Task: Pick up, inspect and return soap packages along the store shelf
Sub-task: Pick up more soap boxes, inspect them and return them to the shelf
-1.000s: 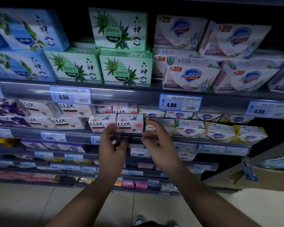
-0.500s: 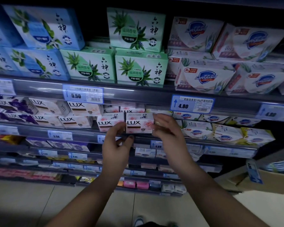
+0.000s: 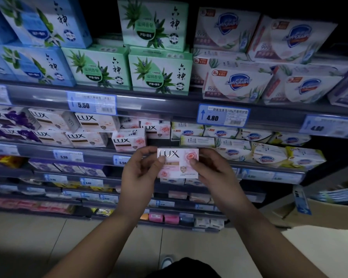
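Observation:
A pink LUX soap box (image 3: pixel 178 163) with a rose print is off the shelf, its front face towards me. My left hand (image 3: pixel 141 171) pinches its left edge and my right hand (image 3: pixel 211 173) pinches its right edge, thumbs on the front. It hangs in front of the second shelf rail (image 3: pixel 38 151). Behind it, a dark gap (image 3: pixel 159 142) shows in the row where pink LUX boxes (image 3: pixel 129 140) stand.
White and purple LUX boxes (image 3: pixel 48 129) fill the shelf to the left, Safeguard boxes (image 3: pixel 259 151) to the right. Green boxes (image 3: pixel 159 71), blue boxes (image 3: pixel 34 63) and Safeguard packs (image 3: pixel 237 83) sit on the shelf above. A cardboard carton (image 3: pixel 329 215) stands at the lower right on the tiled floor.
Both hands reached the front pink LUX box on the shelf, took it by its sides and pulled it out and down towards me. The view moved closer to the shelf.

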The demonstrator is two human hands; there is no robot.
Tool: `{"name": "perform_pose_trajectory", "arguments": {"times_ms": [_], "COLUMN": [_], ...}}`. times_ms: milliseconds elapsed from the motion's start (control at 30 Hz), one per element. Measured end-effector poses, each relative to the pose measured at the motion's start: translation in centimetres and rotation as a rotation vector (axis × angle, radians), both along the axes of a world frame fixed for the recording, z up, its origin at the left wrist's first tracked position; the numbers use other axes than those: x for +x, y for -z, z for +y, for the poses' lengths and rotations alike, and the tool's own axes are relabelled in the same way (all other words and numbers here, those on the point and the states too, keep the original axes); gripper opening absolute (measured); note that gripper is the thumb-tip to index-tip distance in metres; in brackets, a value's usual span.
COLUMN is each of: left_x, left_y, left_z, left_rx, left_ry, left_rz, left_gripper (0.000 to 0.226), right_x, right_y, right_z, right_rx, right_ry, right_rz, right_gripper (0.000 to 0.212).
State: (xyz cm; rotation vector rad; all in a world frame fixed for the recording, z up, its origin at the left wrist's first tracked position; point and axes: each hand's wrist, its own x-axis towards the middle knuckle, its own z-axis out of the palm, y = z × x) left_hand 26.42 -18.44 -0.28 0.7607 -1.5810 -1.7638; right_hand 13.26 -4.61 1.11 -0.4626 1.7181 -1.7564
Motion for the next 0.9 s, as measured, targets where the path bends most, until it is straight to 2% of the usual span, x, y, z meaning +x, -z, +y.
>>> {"name": "perform_pose_trajectory", "arguments": {"times_ms": [200, 300, 367, 500, 567, 633, 700, 900], "left_x": [0.1, -0.2, -0.4, -0.6, -0.5, -0.3, -0.1, 1.7], "left_y": [-0.9, -1.6, -1.9, -2.2, -2.3, -2.3, -1.9, -0.3], "left_z": [1.2, 2.0, 2.2, 2.6, 2.6, 2.4, 1.8, -0.7], "left_rx": [0.024, 0.054, 0.054, 0.041, 0.082, 0.148, 0.195, 0.309], "left_ry": [0.050, 0.015, 0.000, -0.045, -0.057, -0.060, -0.063, 0.020], "left_rz": [-0.021, -0.004, -0.010, -0.047, -0.046, -0.040, -0.047, -0.070], "left_gripper": [0.021, 0.019, 0.019, 0.022, 0.017, 0.021, 0.016, 0.029], "right_x": [-0.6, -0.7, -0.8, -1.1, -1.2, -1.1, -0.8, 1.6], "right_y": [0.2, 0.3, 0.4, -0.2, -0.4, -0.3, -0.2, -0.5], "right_z": [1.2, 1.3, 1.3, 1.8, 1.8, 1.6, 1.5, -0.1], "right_rx": [-0.066, -0.058, -0.082, -0.144, -0.135, -0.128, -0.163, -0.216], "right_ry": [0.062, 0.089, 0.088, 0.037, 0.026, 0.030, 0.010, -0.114], "right_rz": [-0.207, -0.266, -0.276, -0.211, -0.125, -0.056, -0.068, 0.077], "right_gripper": [0.031, 0.016, 0.016, 0.030, 0.026, 0.016, 0.012, 0.024]}}
